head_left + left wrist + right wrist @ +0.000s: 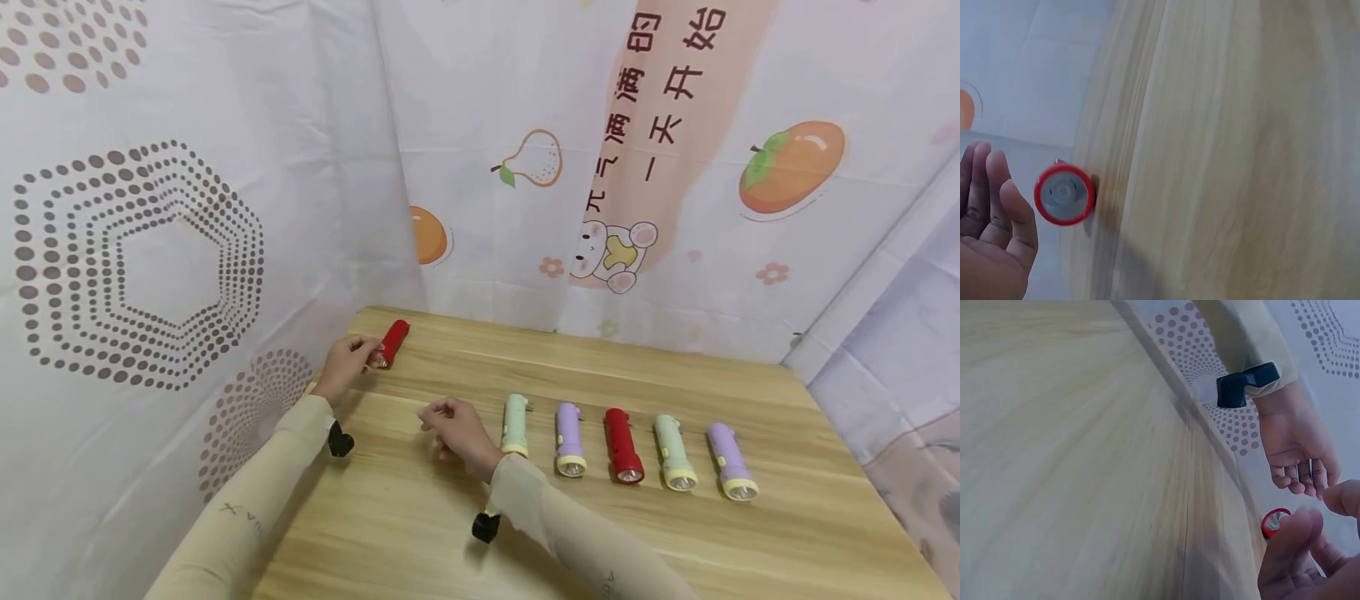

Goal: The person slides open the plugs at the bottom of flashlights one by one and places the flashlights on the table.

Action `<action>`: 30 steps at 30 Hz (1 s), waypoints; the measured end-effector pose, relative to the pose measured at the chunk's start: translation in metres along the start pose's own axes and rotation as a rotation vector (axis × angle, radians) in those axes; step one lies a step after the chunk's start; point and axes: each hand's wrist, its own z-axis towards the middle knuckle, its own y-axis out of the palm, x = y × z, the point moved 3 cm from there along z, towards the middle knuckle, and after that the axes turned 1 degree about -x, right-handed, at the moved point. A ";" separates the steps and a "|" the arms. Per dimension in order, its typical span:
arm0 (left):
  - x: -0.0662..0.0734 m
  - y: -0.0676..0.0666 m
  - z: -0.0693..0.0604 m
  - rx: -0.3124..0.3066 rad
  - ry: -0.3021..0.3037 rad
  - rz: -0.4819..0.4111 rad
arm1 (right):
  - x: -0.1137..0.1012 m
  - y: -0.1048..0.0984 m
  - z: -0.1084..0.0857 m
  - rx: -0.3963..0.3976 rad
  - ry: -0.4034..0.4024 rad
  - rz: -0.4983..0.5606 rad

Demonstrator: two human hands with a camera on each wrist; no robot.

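A red flashlight (394, 340) lies at the far left corner of the table, its lens end toward me. Right beside that lens end is my left hand (347, 363), fingers loosely bent and holding nothing. The left wrist view shows a gap between the hand (999, 231) and the flashlight's red rim (1090, 194). Over the middle of the table hovers my right hand (467, 435), relaxed, with nothing in its fingers. Nearest to it is a light green flashlight (515, 423), just to its right. In the right wrist view, the right hand (1310, 565) partly covers the red flashlight (1267, 524).
To the right, a row continues with a purple flashlight (569, 437), a red one (622, 442), another light green one (674, 450) and another purple one (731, 460). Printed curtains (480, 250) border the wooden table (390, 517) at the back and sides.
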 end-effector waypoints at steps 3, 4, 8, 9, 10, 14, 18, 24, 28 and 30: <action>-0.004 -0.007 0.006 0.030 -0.016 0.008 | 0.001 0.011 0.009 0.013 0.023 0.037; -0.005 -0.009 0.007 0.038 -0.022 0.010 | 0.001 0.014 0.012 0.019 0.030 0.043; -0.004 -0.012 0.013 0.042 -0.032 0.055 | 0.001 0.024 0.023 0.055 0.045 0.046; -0.004 -0.013 0.015 0.046 -0.037 0.069 | 0.000 0.026 0.026 0.062 0.047 0.047; -0.004 -0.013 0.016 0.048 -0.043 0.087 | 0.000 0.028 0.028 0.069 0.050 0.047; -0.004 -0.011 0.024 0.056 -0.078 0.149 | 0.002 0.032 0.040 0.099 0.064 0.074; -0.008 -0.010 0.033 0.065 -0.100 0.163 | 0.003 0.034 0.051 0.150 0.073 0.093; -0.013 -0.009 0.044 0.073 -0.121 0.164 | 0.007 0.039 0.064 0.197 0.095 0.120; -0.015 -0.006 0.051 0.069 -0.139 0.163 | 0.009 0.043 0.073 0.218 0.101 0.118; -0.014 -0.003 0.055 0.062 -0.133 0.170 | 0.009 0.045 0.078 0.233 0.092 0.092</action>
